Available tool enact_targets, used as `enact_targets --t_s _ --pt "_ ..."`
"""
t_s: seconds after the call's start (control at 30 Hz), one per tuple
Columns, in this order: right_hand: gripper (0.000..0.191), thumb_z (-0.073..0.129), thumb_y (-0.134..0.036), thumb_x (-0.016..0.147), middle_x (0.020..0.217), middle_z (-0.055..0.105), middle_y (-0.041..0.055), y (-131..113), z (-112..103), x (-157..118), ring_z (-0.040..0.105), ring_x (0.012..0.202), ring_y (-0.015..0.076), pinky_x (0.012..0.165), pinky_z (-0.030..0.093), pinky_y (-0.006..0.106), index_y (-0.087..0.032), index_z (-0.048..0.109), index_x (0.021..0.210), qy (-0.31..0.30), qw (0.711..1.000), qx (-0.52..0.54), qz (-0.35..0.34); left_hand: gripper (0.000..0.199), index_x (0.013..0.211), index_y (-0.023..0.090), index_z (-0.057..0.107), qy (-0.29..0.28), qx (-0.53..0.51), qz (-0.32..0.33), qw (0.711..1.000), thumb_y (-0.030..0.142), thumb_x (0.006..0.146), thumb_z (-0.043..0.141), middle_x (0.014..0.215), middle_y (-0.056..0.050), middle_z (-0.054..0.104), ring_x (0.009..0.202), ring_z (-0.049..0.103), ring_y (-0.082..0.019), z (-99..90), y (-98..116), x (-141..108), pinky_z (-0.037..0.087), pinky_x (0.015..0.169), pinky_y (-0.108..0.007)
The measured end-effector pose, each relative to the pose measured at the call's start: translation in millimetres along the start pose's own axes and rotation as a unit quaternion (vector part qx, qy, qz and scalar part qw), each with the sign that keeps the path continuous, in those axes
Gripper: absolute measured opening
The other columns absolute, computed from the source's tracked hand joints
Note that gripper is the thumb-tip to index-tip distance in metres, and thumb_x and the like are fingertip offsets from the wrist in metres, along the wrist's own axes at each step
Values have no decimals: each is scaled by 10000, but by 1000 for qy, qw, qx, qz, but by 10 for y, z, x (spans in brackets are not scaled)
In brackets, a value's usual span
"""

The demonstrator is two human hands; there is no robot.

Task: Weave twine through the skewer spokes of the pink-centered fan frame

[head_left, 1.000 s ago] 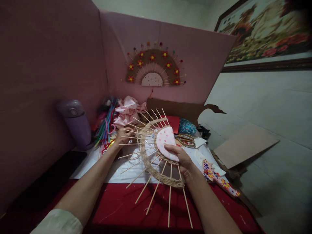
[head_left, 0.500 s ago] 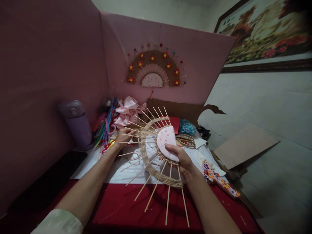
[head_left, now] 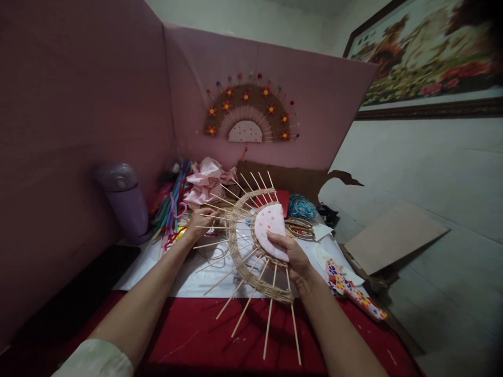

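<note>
Fan [head_left: 269,230] of sticks and twine tilted above the table [head_left: 188,324], right hand [head_left: 290,254] gripping its dotted centre, left hand [head_left: 203,222] pinched closed at the stick tips.

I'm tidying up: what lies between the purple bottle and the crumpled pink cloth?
A bunch of colourful craft stems lies between the bottle and the cloth, in the head view.

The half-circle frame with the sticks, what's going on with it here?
The right hand grips the half-circle frame by its spotted pink centre, thumb on top. The left hand is at the sticks on the far side; whether it pinches a stick or cord is unclear. Twine is woven in a band around the sticks, whose outer ends stick out bare. A flower-covered half-circle piece hangs on the pink panel behind.
</note>
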State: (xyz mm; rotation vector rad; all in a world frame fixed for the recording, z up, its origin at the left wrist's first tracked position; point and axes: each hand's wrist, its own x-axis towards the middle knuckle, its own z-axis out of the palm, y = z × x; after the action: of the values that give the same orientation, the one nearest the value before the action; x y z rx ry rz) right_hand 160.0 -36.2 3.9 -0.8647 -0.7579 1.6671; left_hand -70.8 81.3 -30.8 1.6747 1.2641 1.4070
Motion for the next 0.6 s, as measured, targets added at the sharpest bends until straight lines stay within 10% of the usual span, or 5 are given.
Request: enact_targets --t_s 0.6 --pt "179 583 -175 743 722 705 106 50 -52 2 664 585 186 540 556 274 -56 663 850 -60 998 -6 32 222 574 123 619 -19 -89 -42 995 340 592 659 517 -21 560 423 438 -89 81 59 -32 311 389 -203"
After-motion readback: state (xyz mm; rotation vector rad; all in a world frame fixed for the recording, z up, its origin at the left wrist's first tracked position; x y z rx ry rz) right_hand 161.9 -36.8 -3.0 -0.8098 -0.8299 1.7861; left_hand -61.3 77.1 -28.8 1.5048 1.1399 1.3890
